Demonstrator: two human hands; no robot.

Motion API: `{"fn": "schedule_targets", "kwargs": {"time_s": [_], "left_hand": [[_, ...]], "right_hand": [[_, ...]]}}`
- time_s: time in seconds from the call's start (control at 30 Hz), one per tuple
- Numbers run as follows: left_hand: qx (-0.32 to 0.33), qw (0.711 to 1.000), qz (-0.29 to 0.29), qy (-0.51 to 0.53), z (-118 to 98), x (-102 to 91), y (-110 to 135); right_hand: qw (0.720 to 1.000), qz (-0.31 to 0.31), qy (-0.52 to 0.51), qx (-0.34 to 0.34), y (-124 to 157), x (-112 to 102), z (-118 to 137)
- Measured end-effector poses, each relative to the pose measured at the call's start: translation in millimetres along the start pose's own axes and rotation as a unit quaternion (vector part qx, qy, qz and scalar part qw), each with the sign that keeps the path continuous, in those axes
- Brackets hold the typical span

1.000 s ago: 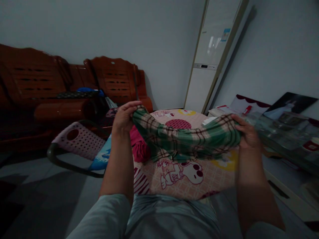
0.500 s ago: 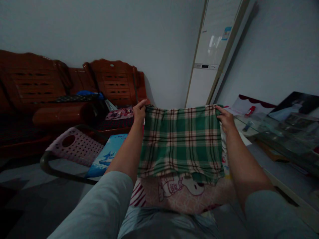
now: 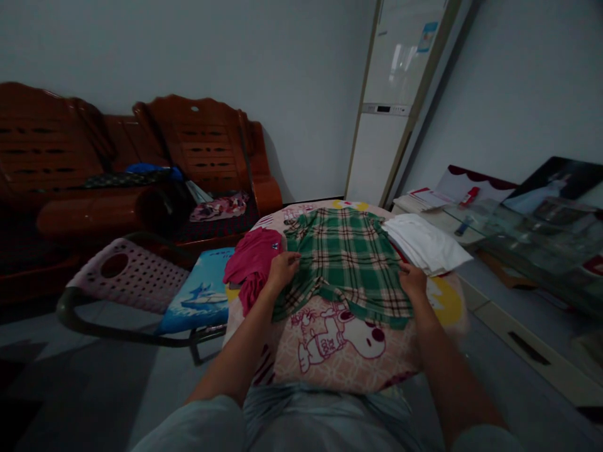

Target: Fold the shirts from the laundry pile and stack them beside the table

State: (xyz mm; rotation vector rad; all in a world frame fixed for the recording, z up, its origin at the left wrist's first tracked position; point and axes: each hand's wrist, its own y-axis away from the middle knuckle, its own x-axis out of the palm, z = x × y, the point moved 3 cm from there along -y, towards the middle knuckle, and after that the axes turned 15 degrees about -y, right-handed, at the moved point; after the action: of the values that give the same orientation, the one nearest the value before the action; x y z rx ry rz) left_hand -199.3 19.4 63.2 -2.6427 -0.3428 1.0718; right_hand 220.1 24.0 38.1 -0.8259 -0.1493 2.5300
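A green plaid shirt lies spread over the round table, its near hem wavy and partly folded up. At its left side, my left hand is closed on the fabric's edge. My right hand pinches the opposite side edge, at about the same height. Beside my left hand a bunched magenta garment lies on the table. A folded white garment rests at the right, just beyond my right hand. Under them all is a pink cloth with a cartoon dog print.
To the left stands a folding chair with a blue picture seat. Wooden sofas line the wall behind it. A tall white air conditioner fills the corner. At the right is a cabinet with a glass shelf and a framed photo.
Both hands have come down and nearer, lowering the shirt from being held up to lying on the table. The magenta and white garments are now visible at its sides.
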Motion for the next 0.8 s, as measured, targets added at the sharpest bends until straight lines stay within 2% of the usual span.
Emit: {"fn": "schedule_targets", "kwargs": {"time_s": [0.17, 0.27, 0.37, 0.57, 0.7, 0.8], "left_hand": [[0.080, 0.988, 0.135, -0.012, -32.0, 27.1, 39.0], [0.136, 0.974, 0.175, -0.043, -42.9, 43.0, 59.6], [0.177, 0.968, 0.149, -0.095, -46.4, 53.2, 72.6], [0.198, 0.964, 0.093, -0.150, -42.6, 56.0, 84.9], [0.194, 0.966, 0.074, -0.154, -36.1, 53.2, 87.6], [0.179, 0.968, 0.069, -0.159, -31.7, 54.4, 85.3]], "right_hand": [[0.989, -0.034, 0.143, -0.012, 25.3, -18.7, -9.5], [0.979, -0.009, 0.202, -0.028, 35.5, -21.7, -9.9], [0.974, 0.015, 0.228, -0.013, 40.9, -20.6, -6.5], [0.975, -0.005, 0.222, 0.000, 50.1, -22.0, 12.4], [0.972, 0.047, 0.223, 0.056, 54.6, -23.6, 12.3], [0.970, 0.106, 0.214, 0.050, 54.2, -21.0, 11.4]]}}
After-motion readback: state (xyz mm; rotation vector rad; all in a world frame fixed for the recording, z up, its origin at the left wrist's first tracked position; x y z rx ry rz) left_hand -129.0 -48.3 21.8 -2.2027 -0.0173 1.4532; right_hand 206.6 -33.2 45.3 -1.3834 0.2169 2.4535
